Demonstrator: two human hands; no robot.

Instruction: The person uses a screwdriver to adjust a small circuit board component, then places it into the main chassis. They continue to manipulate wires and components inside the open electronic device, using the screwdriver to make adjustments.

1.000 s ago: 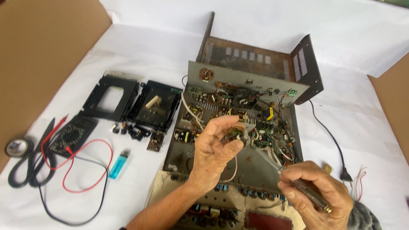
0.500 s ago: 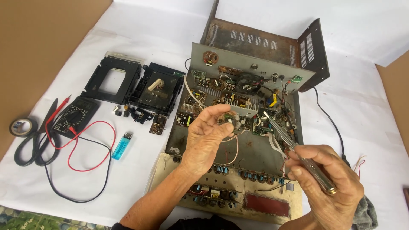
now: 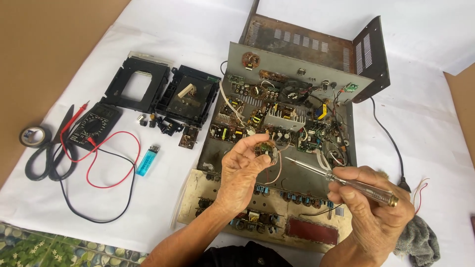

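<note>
- A white sheet (image 3: 425, 113) covers the work surface, brown board at far left, patterned floor at the near left corner.
- Left hand (image 3: 241, 173) pinches a small round component (image 3: 264, 149) above the open chassis (image 3: 277, 163); its wires are hard to trace.
- Right hand (image 3: 373, 210) grips a screwdriver (image 3: 341, 181), long axis running right to left, tip pointing left toward the component.

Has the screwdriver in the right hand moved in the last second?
Yes. The screwdriver in the right hand has lifted clear of the open chassis; its tip now points left, close to the small part held by the left hand.
</note>
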